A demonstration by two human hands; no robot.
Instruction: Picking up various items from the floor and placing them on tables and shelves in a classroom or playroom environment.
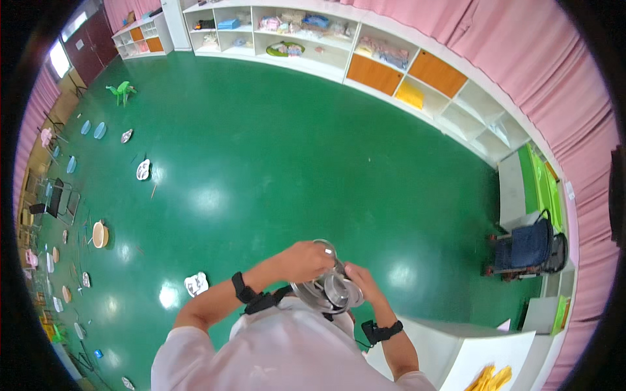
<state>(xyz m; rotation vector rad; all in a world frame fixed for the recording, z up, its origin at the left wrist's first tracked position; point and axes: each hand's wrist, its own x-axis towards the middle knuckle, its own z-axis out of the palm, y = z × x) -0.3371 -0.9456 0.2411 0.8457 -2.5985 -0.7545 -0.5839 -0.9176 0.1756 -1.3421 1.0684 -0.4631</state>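
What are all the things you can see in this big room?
Metal dishes: a few stacked, silver, held in both hands.
Floor: one, green, shiny.
Shelf unit: one long, white with orange doors, along the far wall.
Curtains: pink, behind the shelves.
Stroller: one, dark blue, at right.
Small chair: one, green, far left.
Plates and bowls: many, mixed colours, scattered at left.
Left hand: gripping the dishes.
Right hand: gripping the dishes.

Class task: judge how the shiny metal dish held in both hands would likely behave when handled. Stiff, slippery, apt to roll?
The metal dish looks rigid, keeping its round shape between the left hand and right hand. Its glossy surface probably makes it slippery. Set on its round rim, it might roll.
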